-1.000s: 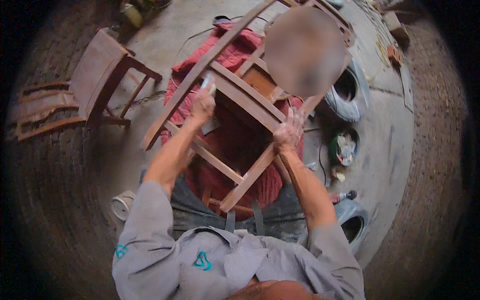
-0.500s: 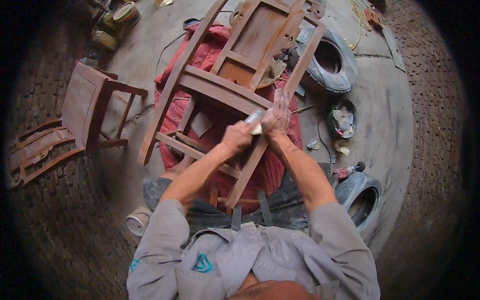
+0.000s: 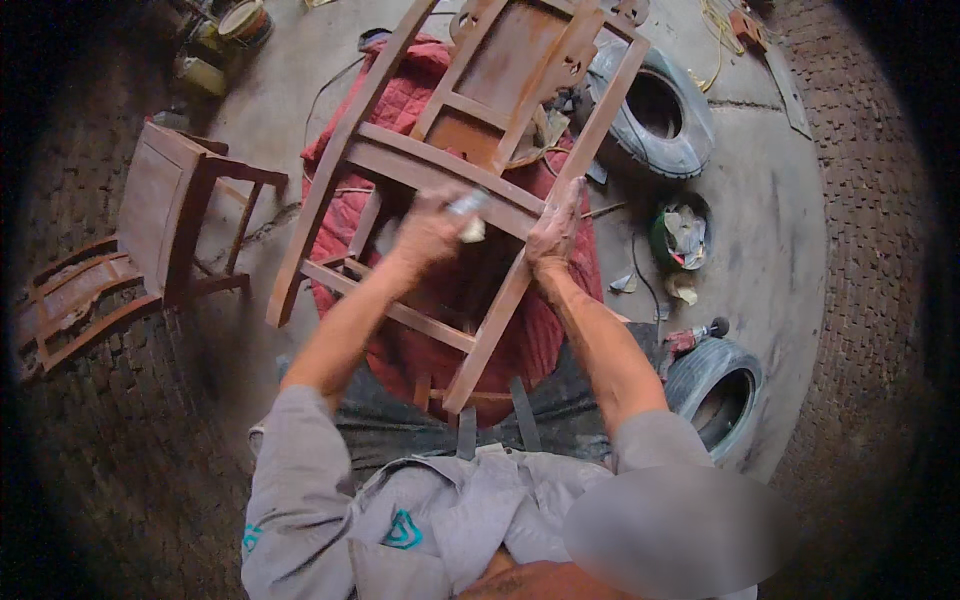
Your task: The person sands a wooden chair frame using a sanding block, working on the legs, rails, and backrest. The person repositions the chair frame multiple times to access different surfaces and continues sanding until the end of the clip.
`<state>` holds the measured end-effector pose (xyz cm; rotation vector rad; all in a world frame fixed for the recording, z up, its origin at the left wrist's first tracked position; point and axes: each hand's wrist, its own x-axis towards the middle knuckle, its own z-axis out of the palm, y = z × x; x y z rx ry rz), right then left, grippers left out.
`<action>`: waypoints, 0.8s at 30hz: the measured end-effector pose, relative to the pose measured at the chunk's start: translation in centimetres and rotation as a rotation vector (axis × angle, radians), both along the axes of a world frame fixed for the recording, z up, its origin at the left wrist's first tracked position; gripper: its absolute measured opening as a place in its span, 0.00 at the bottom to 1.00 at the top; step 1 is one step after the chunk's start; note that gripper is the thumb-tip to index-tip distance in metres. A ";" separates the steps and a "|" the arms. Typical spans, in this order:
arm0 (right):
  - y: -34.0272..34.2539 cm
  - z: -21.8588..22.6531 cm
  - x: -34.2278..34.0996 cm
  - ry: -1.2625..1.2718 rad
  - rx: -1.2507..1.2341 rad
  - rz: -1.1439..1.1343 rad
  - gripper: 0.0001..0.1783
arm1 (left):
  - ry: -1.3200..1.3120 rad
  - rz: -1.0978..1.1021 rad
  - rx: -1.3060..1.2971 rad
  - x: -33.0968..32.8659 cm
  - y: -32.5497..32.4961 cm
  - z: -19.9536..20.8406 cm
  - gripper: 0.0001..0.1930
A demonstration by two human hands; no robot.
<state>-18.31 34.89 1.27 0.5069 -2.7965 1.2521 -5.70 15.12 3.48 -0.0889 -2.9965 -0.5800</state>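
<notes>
A brown wooden chair [image 3: 440, 172] lies tipped over in front of me on a red quilted cloth [image 3: 335, 215], its legs toward me. My left hand [image 3: 436, 230], smeared by motion, is closed around a folded piece of sandpaper [image 3: 468, 204], grey-white with a pale edge. It is over the middle of the chair's wide seat rail; whether the sandpaper touches the wood I cannot tell. At the rail's right end my right hand [image 3: 555, 232] grips the chair leg where the two join, fingers pointing away from me.
A second wooden chair [image 3: 160, 215] lies at the left. On the right are a big tyre [image 3: 690, 135], a green bucket of scraps [image 3: 683, 238], a red power tool [image 3: 688, 340] and another tyre [image 3: 735, 420]. Buckets [image 3: 245, 22] stand far left; yellow cord [image 3: 715, 60] far right.
My left hand has slid left along the seat rail with the sandpaper, away from my right hand. The right hand keeps its place at the leg. The whole view has shifted slightly.
</notes>
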 end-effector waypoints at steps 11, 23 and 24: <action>-1.6 -0.7 -0.3 -0.122 -0.092 -0.098 0.35 | 0.113 -0.073 -0.170 -0.3 -4.4 0.6 0.32; -1.5 -0.4 0.3 -0.127 -0.029 -0.074 0.35 | 0.161 0.104 0.184 0.0 1.9 -1.3 0.32; -1.5 -0.6 0.3 -0.125 -0.039 -0.067 0.35 | 0.187 0.045 0.193 -0.4 4.7 -1.8 0.32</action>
